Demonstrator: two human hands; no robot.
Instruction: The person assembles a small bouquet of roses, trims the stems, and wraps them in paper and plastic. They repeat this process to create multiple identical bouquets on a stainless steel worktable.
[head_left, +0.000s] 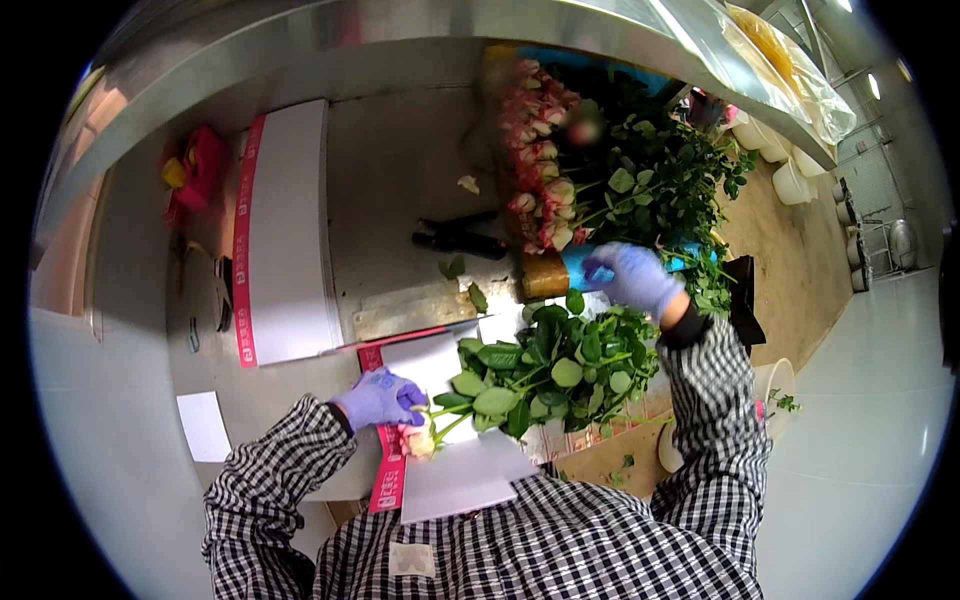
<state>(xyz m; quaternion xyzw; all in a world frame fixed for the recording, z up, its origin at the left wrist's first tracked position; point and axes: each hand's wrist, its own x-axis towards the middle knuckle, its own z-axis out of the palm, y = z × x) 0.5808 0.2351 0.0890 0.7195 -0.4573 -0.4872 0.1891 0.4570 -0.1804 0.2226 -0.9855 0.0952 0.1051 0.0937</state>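
My left hand (381, 400), in a purple glove, lies at the heads of a few pale pink roses (418, 439), its fingers bent beside them; whether it grips a stem is hidden. The leafy rose stems (555, 367) stretch right across a white cardboard sheet (427, 360) with a pink printed edge. My right hand (634, 277), gloved too and slightly blurred, hovers over or at a blue-and-brown wrapped bar (545, 274), above the leaves. Whether it holds anything cannot be told. Beyond it lies a heap of pink and white roses (551, 187) with leafy stems.
A stack of white cardboard sheets (289, 240) lies at the left, near a pink plastic object (201, 169). A black stapler-like tool (461, 236) rests mid-table. A metal rail (420, 22) crosses the top. White buckets (791, 182) stand on the floor at right.
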